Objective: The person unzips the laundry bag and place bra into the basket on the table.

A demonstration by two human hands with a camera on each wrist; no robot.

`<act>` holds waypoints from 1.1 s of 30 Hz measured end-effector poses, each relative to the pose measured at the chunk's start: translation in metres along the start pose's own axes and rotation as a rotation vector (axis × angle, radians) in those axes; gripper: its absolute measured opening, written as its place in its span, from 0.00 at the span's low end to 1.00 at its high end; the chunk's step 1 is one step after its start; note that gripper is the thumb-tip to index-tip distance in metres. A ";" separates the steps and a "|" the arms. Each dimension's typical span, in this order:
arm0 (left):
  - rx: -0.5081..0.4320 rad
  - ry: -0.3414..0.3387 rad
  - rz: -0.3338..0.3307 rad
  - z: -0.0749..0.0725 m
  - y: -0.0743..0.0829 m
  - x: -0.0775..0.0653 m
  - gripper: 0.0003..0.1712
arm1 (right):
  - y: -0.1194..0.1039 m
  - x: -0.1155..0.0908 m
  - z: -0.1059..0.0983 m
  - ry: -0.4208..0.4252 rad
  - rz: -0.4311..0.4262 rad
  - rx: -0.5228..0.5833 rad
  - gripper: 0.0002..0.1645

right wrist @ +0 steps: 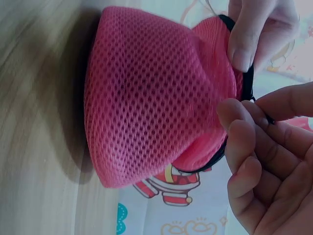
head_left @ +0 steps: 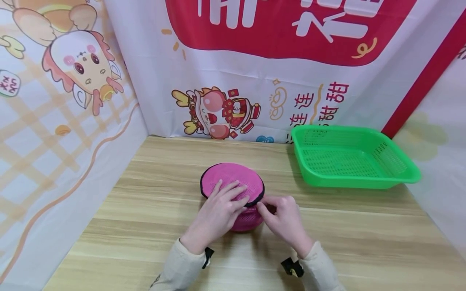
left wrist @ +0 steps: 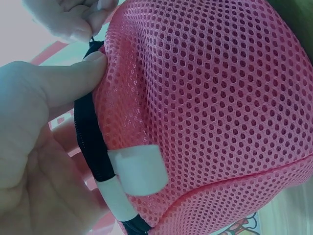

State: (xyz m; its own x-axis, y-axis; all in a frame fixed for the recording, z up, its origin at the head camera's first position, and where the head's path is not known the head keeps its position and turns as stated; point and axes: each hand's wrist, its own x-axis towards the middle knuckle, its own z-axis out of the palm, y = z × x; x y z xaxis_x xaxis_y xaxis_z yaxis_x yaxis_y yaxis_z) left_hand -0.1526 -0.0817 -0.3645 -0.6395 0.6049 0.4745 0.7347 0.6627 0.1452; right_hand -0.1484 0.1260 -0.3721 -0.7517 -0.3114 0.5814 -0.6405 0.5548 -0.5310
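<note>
A pink mesh laundry bag (head_left: 246,222) stands on the table, its round top (head_left: 225,173) edged by a black zipper. My left hand (head_left: 218,212) spreads its fingers over this top, and its thumb (left wrist: 73,81) presses the zipper edge from the side, so the rim is gripped between them. At the bag's right side, my right hand (head_left: 285,218) pinches a small dark zipper pull (right wrist: 268,118) at the rim, mostly hidden by the fingertips. A white tag (left wrist: 139,171) hangs from the zipper band in the left wrist view. What the bag holds cannot be seen.
A green perforated plastic basket (head_left: 349,182) sits at the back right of the wooden table (head_left: 145,210). Printed cloth (head_left: 145,72) with cartoon figures hangs behind the table and along its sides.
</note>
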 end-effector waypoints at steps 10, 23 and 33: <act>-0.036 0.003 -0.016 -0.001 -0.001 0.000 0.17 | -0.003 0.001 -0.001 -0.154 0.150 0.060 0.16; 0.037 0.069 0.071 0.001 0.002 0.004 0.18 | -0.012 0.000 0.007 -0.118 0.070 0.084 0.15; 0.046 0.065 0.068 0.000 0.002 0.004 0.18 | -0.010 0.000 0.007 -0.070 0.040 0.089 0.08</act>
State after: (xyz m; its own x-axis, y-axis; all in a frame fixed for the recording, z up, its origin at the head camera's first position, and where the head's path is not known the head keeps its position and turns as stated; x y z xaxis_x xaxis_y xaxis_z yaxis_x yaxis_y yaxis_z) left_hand -0.1538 -0.0779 -0.3627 -0.5711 0.6207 0.5372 0.7639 0.6414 0.0711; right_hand -0.1435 0.1154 -0.3713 -0.7841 -0.3449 0.5160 -0.6188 0.4981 -0.6074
